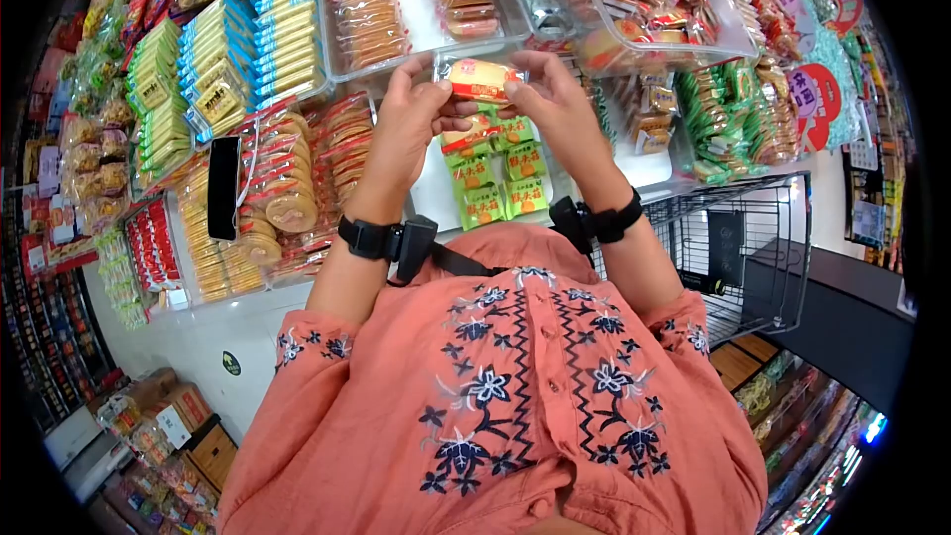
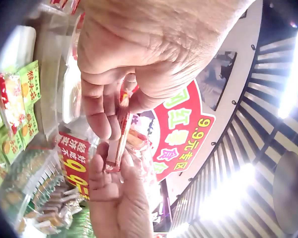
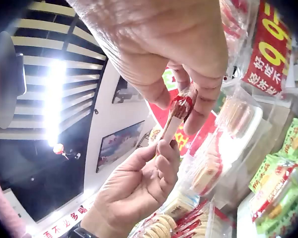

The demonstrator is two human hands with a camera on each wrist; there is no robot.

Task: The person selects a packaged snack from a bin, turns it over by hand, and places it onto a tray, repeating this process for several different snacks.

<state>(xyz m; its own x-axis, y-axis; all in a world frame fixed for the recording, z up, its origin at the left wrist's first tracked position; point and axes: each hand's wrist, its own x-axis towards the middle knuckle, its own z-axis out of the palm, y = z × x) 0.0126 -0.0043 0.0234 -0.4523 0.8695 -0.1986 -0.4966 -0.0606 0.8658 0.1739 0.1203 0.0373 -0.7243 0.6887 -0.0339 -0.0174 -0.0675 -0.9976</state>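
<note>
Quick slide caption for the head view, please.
Left hand and right hand hold a red-and-yellow snack packet above green packets on a shop display.

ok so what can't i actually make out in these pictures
Head view: fine print on the clear plastic packet with a red band, too small to read.
Head view: the left part of the black wire shopping cart, hidden by the right forearm.
Left wrist view: the lower part of the right hand, cut off by the bottom edge.
Right wrist view: the packet's front, turned away from the camera.
</note>
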